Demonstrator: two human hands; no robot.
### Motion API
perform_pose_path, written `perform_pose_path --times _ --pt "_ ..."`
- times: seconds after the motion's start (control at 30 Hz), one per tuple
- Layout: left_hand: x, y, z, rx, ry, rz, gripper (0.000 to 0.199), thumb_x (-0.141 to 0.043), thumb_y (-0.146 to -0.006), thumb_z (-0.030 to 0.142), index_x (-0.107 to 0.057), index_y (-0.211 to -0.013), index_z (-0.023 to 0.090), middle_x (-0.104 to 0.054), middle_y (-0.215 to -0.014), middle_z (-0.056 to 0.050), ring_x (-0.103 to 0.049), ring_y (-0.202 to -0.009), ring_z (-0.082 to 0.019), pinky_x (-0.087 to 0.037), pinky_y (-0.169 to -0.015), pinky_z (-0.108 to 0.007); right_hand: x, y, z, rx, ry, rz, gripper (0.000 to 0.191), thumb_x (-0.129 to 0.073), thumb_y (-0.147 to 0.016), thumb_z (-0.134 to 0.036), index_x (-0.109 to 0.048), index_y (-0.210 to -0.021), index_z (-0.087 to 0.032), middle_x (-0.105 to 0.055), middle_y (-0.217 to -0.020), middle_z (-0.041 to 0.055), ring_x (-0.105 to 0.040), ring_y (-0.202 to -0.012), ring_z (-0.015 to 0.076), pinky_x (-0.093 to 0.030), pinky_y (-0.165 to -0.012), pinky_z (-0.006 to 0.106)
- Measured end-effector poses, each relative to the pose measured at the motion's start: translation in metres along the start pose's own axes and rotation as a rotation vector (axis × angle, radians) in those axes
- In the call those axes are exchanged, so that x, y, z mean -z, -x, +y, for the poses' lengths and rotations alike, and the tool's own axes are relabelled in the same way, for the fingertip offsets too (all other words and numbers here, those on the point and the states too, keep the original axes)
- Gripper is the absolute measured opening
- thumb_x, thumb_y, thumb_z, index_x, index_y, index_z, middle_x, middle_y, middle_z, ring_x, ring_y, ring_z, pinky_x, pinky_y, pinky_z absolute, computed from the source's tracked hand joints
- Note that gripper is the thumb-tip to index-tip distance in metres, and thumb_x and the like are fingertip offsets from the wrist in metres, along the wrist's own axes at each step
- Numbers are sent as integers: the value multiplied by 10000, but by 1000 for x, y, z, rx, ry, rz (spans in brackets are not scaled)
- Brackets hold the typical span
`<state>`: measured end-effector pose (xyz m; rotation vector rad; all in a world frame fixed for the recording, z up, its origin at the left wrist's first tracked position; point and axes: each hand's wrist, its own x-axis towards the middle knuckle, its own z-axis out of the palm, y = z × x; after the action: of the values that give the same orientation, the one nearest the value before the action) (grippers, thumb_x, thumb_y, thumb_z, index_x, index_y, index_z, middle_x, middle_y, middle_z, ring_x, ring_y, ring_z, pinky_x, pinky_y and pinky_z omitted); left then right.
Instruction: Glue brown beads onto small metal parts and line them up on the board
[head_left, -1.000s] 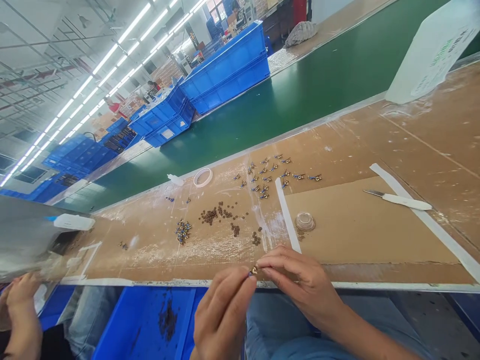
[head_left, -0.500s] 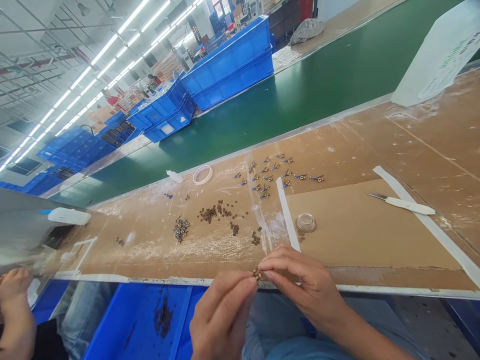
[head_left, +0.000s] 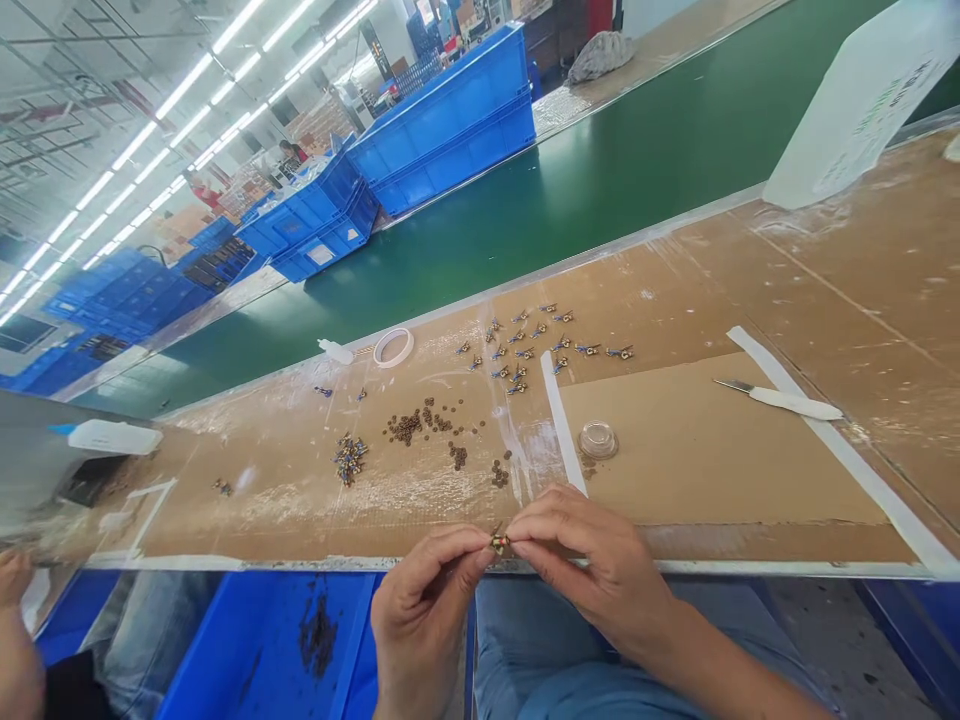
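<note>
Between my fingertips is a tiny brass-coloured part with a bit of red (head_left: 499,542), held over the table's front edge. My left hand (head_left: 431,590) pinches it from the left and my right hand (head_left: 581,550) from the right. Its exact kind is too small to make out. Beyond my hands lie small dark round discs (head_left: 406,428) in loose groups. To their left sits a heap of small blue-and-brass parts (head_left: 349,459). Farther back, several similar blue-and-brass pieces (head_left: 517,370) are spread out singly.
On the right are a white-handled knife (head_left: 795,403), a clear round dish (head_left: 598,440) and a large whitish jug (head_left: 847,110). A tape roll (head_left: 394,347) and small bottle (head_left: 335,351) lie at the back. A green belt (head_left: 600,190) runs behind. Another person's arm (head_left: 16,630) shows at left.
The pinched part has turned and lies more level between my fingertips. My left hand has tilted with it. The view has shifted slightly, and the other person's hand has moved toward the left edge.
</note>
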<state>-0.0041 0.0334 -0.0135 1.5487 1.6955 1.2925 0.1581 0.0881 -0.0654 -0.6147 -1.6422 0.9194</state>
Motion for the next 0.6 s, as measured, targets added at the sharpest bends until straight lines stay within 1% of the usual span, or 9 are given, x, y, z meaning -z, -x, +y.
perform_pose_path --times 0.1,0.2,0.27,0.37,0.43,0.5,0.57,0.6 --pt "0 0 -6 47 76 -12 45 -785 -762 208 -792 -797 235 -772 -791 -22 -718 -754 -173 -610 -683 -242 1 -1 -2 20 34 0 110 -558 -971 -182 -660 -973 -221 -692 -814 -21 -622 -734 112 -494 -698 265" --pt "-2 -3 -13 226 307 -30 50 -812 -744 240 -784 -784 228 -751 -744 -18 -692 -700 -145 -586 -675 -236 2 -3 -6 63 78 24 108 -554 -974 -181 -645 -1013 -223 -703 -848 -14 -625 -759 121 -485 -723 285" --pt "-4 -6 -17 361 499 -54 104 -827 -732 293 -769 -771 218 -714 -677 -7 -659 -635 -120 -560 -639 -229 4 -3 -9 81 106 46 116 -551 -972 -165 -628 -1037 -223 -707 -880 -8 -627 -778 125 -474 -752 296" --pt "-7 -10 -24 483 685 -70 180 -848 -703 338 -739 -755 204 -646 -606 14 -607 -570 -92 -511 -574 -207 6 1 -7 96 165 57 115 -539 -973 -147 -615 -1021 -218 -698 -871 -8 -619 -771 126 -449 -783 308" --pt "-7 -12 -28 514 735 -56 212 -863 -678 344 -725 -747 199 -627 -602 22 -590 -552 -83 -494 -550 -197 4 5 -2 115 198 51 113 -532 -973 -139 -613 -1007 -210 -690 -852 -5 -606 -758 130 -435 -772 312" --pt "-7 -18 -31 529 729 -62 229 -870 -663 345 -722 -750 195 -635 -611 20 -596 -554 -82 -496 -551 -195 2 10 5 124 225 45 118 -522 -973 -132 -614 -997 -202 -683 -839 4 -597 -755 136 -427 -753 312" --pt "-10 -34 -34 534 642 -89 243 -868 -659 347 -727 -772 185 -671 -638 5 -613 -569 -87 -504 -570 -197 -1 12 12 121 253 42 128 -505 -981 -137 -618 -979 -197 -674 -819 10 -589 -748 140 -424 -748 311" --pt "-13 -47 -34 523 565 -103 251 -864 -658 343 -728 -787 176 -689 -652 -6 -625 -580 -94 -511 -588 -208 -2 13 15 116 264 41 136 -495 -985 -142 -619 -967 -195 -667 -808 12 -584 -742 142 -422 -748 312"
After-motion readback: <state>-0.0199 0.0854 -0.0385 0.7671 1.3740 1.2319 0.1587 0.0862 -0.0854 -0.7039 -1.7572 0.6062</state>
